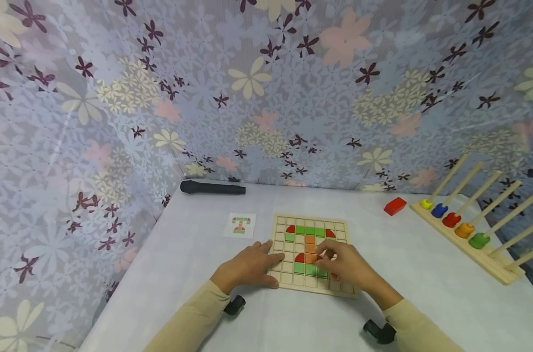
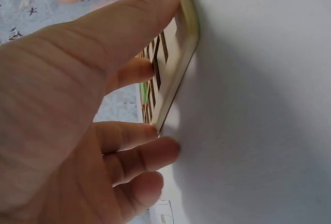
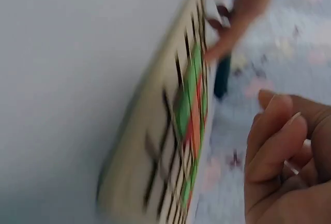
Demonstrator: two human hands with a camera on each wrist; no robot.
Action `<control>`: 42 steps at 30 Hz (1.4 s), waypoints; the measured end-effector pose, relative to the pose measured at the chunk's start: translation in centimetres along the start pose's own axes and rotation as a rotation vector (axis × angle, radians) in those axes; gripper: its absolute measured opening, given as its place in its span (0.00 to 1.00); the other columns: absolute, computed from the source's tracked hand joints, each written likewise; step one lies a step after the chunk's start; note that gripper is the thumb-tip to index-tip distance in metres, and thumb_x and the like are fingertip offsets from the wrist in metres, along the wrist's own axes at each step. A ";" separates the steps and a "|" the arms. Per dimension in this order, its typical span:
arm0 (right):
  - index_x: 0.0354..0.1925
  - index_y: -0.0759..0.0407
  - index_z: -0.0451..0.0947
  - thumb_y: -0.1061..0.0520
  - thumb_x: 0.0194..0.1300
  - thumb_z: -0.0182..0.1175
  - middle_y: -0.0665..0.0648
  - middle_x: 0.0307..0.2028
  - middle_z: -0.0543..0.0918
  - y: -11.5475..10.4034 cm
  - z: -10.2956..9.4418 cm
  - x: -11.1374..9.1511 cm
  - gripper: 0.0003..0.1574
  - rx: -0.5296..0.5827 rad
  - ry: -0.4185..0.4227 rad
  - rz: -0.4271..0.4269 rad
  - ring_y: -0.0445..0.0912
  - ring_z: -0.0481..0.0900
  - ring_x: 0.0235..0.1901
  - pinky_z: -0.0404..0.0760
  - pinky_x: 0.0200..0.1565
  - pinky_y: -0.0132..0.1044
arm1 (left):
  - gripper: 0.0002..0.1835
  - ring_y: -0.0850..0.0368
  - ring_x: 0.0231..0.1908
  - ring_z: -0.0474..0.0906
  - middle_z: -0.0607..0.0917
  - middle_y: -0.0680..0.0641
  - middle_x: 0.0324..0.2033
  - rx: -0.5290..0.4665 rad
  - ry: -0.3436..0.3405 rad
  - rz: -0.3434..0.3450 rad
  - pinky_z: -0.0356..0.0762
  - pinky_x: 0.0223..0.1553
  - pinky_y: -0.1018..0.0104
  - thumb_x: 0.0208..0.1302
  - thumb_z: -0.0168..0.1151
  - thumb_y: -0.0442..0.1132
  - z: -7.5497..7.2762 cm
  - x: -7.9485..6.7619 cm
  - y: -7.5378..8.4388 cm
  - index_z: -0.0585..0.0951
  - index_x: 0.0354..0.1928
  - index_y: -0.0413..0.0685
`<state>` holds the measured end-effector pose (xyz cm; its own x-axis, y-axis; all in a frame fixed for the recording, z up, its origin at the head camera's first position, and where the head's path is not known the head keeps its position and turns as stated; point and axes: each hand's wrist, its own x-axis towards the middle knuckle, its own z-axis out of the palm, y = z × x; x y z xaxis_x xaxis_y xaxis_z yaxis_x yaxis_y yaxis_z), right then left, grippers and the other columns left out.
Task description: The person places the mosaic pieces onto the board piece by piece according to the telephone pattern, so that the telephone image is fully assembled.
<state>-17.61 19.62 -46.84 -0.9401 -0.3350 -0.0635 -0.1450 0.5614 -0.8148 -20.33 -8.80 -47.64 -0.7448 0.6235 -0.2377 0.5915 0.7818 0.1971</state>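
Observation:
A wooden grid board (image 1: 292,283) lies on the table, bearing green squares (image 1: 310,269), orange squares (image 1: 310,239) and red quarter-round pieces (image 1: 290,228) in a T-like figure. My left hand (image 1: 250,266) rests at its left side with fingers spread; in the left wrist view the thumb (image 2: 150,6) lies over the board's corner. Above the lower right part of the figure, my right hand (image 1: 347,264) hovers with loosely bent fingers, close to a red piece partly hidden behind them. No piece shows in those fingers (image 3: 279,131) in the right wrist view.
A small card (image 1: 241,226) printed with a similar T figure lies left of the board. Behind it is a black microphone (image 1: 213,187). A red block (image 1: 395,206) and a wooden peg stand (image 1: 490,264) with coloured rings are at the right. A flowered curtain (image 1: 266,98) hangs behind.

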 end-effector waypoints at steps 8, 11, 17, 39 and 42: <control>0.69 0.59 0.68 0.53 0.74 0.61 0.64 0.43 0.78 1.9 -5.9 -1.8 0.30 0.139 0.149 0.101 0.49 0.77 0.22 0.72 0.19 0.36 | 0.38 0.42 0.74 0.63 0.66 0.39 0.75 -0.139 0.003 0.011 0.66 0.70 0.48 0.63 0.70 0.59 -1.0 0.1 -1.5 0.73 0.73 0.61; 0.72 0.58 0.65 0.49 0.76 0.60 0.66 0.48 0.79 2.1 -7.5 -2.2 0.34 0.114 0.206 0.108 0.50 0.79 0.25 0.75 0.21 0.37 | 0.37 0.44 0.72 0.66 0.70 0.40 0.72 -0.184 0.044 -0.001 0.68 0.69 0.47 0.65 0.68 0.59 -2.0 -0.4 -2.5 0.72 0.74 0.58; 0.69 0.62 0.69 0.46 0.78 0.55 0.66 0.51 0.80 2.1 -10.8 -3.1 0.31 -0.073 0.392 0.083 0.48 0.83 0.36 0.82 0.30 0.34 | 0.30 0.46 0.58 0.78 0.82 0.43 0.58 -0.136 0.287 -0.032 0.77 0.58 0.48 0.70 0.66 0.53 -5.0 -1.3 -5.1 0.77 0.69 0.50; 0.82 0.37 0.37 0.20 0.70 0.44 0.61 0.78 0.18 1.5 -11.6 1.4 0.55 -0.894 0.423 0.030 0.68 0.12 0.73 0.23 0.60 0.83 | 0.45 0.33 0.78 0.26 0.31 0.42 0.81 0.336 0.629 -0.304 0.38 0.71 0.25 0.71 0.44 0.72 -8.3 -0.2 -8.5 0.45 0.83 0.68; 0.82 0.36 0.36 0.20 0.70 0.42 0.61 0.78 0.18 1.7 -11.3 1.7 0.55 -0.899 0.412 0.035 0.68 0.11 0.72 0.22 0.59 0.83 | 0.46 0.34 0.78 0.24 0.29 0.44 0.81 0.334 0.588 -0.348 0.35 0.71 0.25 0.70 0.42 0.75 -7.7 0.1 -8.5 0.42 0.82 0.71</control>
<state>-22.92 28.51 -41.82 -0.9574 -0.1138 0.2654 -0.1355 0.9887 -0.0647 -27.81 -15.42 -41.96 -0.8921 0.3080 0.3305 0.2852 0.9513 -0.1169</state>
